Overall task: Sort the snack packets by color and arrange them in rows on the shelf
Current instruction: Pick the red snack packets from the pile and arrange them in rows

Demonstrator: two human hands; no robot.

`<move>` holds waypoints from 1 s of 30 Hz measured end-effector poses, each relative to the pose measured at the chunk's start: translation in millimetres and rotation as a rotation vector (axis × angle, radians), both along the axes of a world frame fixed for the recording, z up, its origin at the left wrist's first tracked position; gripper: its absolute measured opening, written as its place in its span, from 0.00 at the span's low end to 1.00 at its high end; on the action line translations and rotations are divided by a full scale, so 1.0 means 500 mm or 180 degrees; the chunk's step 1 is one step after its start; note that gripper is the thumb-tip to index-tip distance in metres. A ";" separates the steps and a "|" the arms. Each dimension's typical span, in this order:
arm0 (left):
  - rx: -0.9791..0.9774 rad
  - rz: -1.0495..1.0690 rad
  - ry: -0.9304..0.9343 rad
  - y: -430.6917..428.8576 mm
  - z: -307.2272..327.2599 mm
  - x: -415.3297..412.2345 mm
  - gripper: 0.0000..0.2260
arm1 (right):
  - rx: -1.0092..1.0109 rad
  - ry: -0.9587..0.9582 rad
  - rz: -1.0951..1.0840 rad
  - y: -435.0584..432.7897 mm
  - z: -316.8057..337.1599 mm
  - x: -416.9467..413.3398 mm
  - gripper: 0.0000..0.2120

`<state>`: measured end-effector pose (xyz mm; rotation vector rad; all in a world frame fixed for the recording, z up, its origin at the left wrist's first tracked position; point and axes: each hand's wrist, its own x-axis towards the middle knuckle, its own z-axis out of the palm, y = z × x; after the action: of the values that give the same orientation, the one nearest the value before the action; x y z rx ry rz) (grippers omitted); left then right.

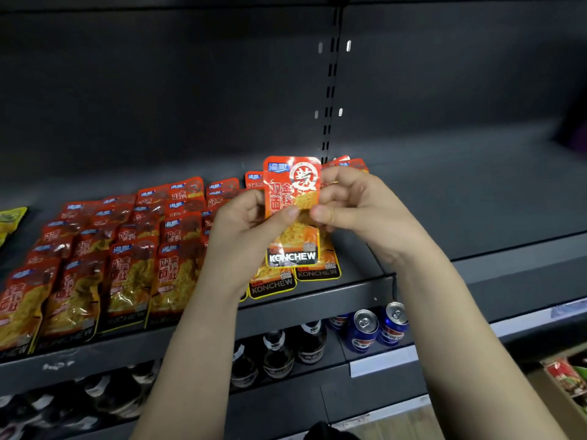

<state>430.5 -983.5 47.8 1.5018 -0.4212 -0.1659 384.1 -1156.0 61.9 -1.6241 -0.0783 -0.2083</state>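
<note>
2 hands share 1 glossy red-orange snack packet w/ yellow noodle print and a black KONCHEW band (292, 214), held upright in the air just above the front of the dark grey metal shelf (476, 201). Left hand (244, 230) pinches the packet's left edge, thumb on the front face; right hand (352, 201) pinches the right edge the same way, thumb tip at mid-height. Both are closed on it, neither free.

Key relation: the packet's long axis runs vertical, top seal up and tilted slightly away, while the red packets already laid in rows (120, 249) lie flat w/ long axes running front-to-back. So the held one prob. needs tipping back and down to match. Open slot looks to be at the right end of the rows, directly under and just behind the hands, where 2 flat red packets w/ yellow-edged KONCHEW bands (298, 277) poke out below. Right hand is nearer the bare shelf to the right; left hand is nearer the filled rows.

Hard to read: the hands and held packet cover the right-hand rows, so how full they are is unclear. A yellow-green packet (11, 219) is cut off at the left edge. Rows at far left are blurred. Dark bottles (279, 354) and blue cans (378, 328) sit on the lower shelf, not part of the sort.
</note>
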 end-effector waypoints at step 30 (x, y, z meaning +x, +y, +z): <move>0.1871 0.0739 -0.0992 0.032 -0.018 0.034 0.09 | -0.1527 0.1163 -0.0581 -0.025 -0.067 0.026 0.11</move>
<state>447.3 -967.4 39.0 2.1552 -0.4640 0.1459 397.2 -1168.2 28.2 -2.1248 0.3238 -0.0275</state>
